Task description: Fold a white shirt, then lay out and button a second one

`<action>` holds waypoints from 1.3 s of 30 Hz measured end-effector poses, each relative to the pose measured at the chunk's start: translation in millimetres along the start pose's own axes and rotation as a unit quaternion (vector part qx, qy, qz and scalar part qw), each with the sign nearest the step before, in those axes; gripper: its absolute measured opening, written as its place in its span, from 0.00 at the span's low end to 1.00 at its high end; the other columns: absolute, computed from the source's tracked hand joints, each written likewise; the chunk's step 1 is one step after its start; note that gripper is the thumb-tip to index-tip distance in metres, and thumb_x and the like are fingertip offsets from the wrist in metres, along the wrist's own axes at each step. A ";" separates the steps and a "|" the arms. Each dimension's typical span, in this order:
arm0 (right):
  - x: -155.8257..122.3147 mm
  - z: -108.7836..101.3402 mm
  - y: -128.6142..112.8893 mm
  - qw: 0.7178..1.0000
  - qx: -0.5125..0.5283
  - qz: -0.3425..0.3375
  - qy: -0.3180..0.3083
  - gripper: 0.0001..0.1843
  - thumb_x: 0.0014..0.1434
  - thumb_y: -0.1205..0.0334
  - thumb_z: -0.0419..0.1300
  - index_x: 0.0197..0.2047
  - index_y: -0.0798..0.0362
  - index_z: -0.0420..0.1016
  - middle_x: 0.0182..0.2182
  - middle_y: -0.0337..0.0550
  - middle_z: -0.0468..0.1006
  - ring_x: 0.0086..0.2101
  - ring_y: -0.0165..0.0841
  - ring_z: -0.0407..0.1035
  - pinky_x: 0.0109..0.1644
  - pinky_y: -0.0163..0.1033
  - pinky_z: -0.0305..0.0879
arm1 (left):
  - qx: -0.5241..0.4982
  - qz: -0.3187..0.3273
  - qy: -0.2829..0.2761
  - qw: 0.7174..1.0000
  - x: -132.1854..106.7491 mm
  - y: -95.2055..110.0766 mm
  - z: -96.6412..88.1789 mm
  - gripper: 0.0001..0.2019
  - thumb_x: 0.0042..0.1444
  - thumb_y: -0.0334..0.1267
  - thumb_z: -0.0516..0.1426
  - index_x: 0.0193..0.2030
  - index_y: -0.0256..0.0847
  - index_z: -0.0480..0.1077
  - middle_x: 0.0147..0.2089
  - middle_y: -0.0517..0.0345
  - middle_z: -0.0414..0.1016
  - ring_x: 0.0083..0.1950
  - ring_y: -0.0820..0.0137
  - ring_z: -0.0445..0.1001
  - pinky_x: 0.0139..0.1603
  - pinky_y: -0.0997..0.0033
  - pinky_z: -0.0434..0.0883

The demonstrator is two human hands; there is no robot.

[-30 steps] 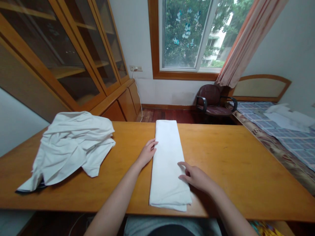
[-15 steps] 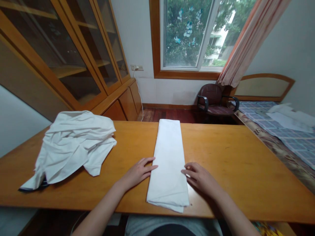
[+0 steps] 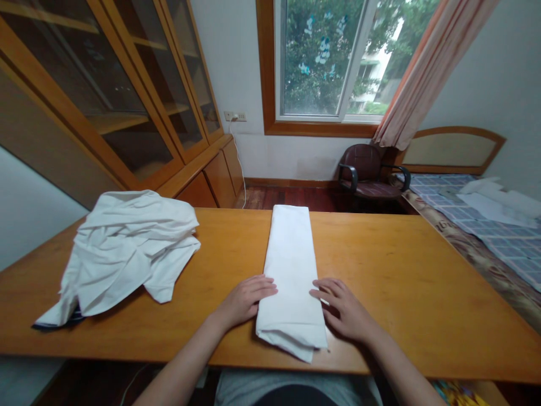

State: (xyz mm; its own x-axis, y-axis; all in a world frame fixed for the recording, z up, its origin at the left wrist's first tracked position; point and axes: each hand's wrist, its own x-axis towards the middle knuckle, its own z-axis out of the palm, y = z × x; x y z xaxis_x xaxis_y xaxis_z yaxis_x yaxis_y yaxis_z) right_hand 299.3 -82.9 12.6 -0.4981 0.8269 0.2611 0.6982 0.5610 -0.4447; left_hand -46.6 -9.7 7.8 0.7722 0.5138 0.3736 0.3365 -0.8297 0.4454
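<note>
A long strip of folded white cloth [image 3: 291,254] lies lengthwise on the wooden table in front of me. At its near end the layers gape a little and one corner hangs lower. My left hand [image 3: 249,296] is at the left edge, with its fingers over the top and its thumb mostly hidden at the side. On the right edge, my right hand [image 3: 340,304] has its fingertips over the cloth and its thumb close against the side. Both hands appear closed on the edges. Off to the left lies a crumpled white garment [image 3: 131,248] with a dark striped trim.
The wooden table [image 3: 401,282] spans the view. A glass-fronted cabinet [image 3: 139,101] stands beyond it on the left. Past the far edge are an armchair [image 3: 366,169] and a window. At the right is a bed [image 3: 486,208] with a checked cover.
My left hand has slid further over the cloth, and the right hand has shifted slightly at its edge. The cloth's near end has risen and drawn a little away from me.
</note>
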 end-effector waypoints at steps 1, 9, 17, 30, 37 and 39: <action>-0.3 0.3 0.6 1.000 0.002 -0.002 -0.002 0.28 0.62 0.67 0.56 0.64 0.44 0.68 0.62 0.49 0.68 0.61 0.45 0.60 0.63 0.57 0.61 | -0.007 -0.006 0.021 1.000 1.3 -0.8 1.6 0.19 0.63 0.29 0.54 0.58 0.47 0.73 0.55 0.52 0.79 0.59 0.65 0.75 0.65 0.57 0.69; 7.5 12.5 -3.8 1.000 0.023 -0.016 -0.013 0.41 0.56 0.51 0.67 0.70 0.48 0.59 0.65 0.53 0.65 0.66 0.49 0.54 0.68 0.58 0.56 | -0.037 -0.099 0.086 0.991 13.6 1.4 6.5 0.17 0.59 0.26 0.52 0.48 0.43 0.78 0.46 0.54 0.83 0.48 0.68 0.81 0.50 0.66 0.78; 11.4 21.7 -0.6 0.998 0.046 -0.044 -0.008 0.33 0.60 0.59 0.64 0.67 0.49 0.63 0.64 0.54 0.67 0.64 0.45 0.60 0.67 0.54 0.61 | -0.057 -0.032 0.067 0.996 17.4 6.0 -7.8 0.16 0.63 0.28 0.53 0.55 0.43 0.74 0.51 0.52 0.80 0.54 0.67 0.77 0.56 0.64 0.74; 17.1 20.1 1.3 0.997 0.069 -0.028 -0.027 0.29 0.64 0.63 0.60 0.67 0.47 0.66 0.66 0.51 0.66 0.67 0.44 0.56 0.68 0.55 0.59 | -0.017 0.104 -0.072 0.992 4.7 24.6 -5.5 0.23 0.63 0.40 0.57 0.66 0.50 0.65 0.59 0.50 0.76 0.63 0.60 0.72 0.68 0.53 0.64; 12.7 13.4 3.8 0.991 0.130 0.012 -0.040 0.43 0.53 0.57 0.69 0.70 0.46 0.59 0.67 0.51 0.64 0.67 0.46 0.55 0.68 0.57 0.57 | -0.120 -0.073 0.088 0.986 17.3 22.4 4.4 0.13 0.65 0.39 0.56 0.53 0.44 0.77 0.49 0.52 0.82 0.49 0.66 0.81 0.52 0.68 0.76; 13.2 18.9 2.9 0.993 0.114 0.019 -0.009 0.42 0.54 0.58 0.68 0.70 0.46 0.60 0.65 0.53 0.66 0.66 0.47 0.57 0.67 0.57 0.58 | -0.149 -0.119 0.104 0.976 22.1 26.1 4.7 0.12 0.65 0.40 0.57 0.50 0.43 0.78 0.47 0.53 0.83 0.47 0.67 0.82 0.49 0.69 0.77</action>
State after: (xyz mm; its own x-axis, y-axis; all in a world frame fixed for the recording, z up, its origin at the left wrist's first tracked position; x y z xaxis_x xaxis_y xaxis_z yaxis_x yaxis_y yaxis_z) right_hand 285.0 -71.1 -1.4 -0.4842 0.8451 0.2268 0.5826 0.5047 -0.6371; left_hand -18.2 -21.1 23.9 0.5537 0.7439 0.3741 0.2985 -0.5968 0.7448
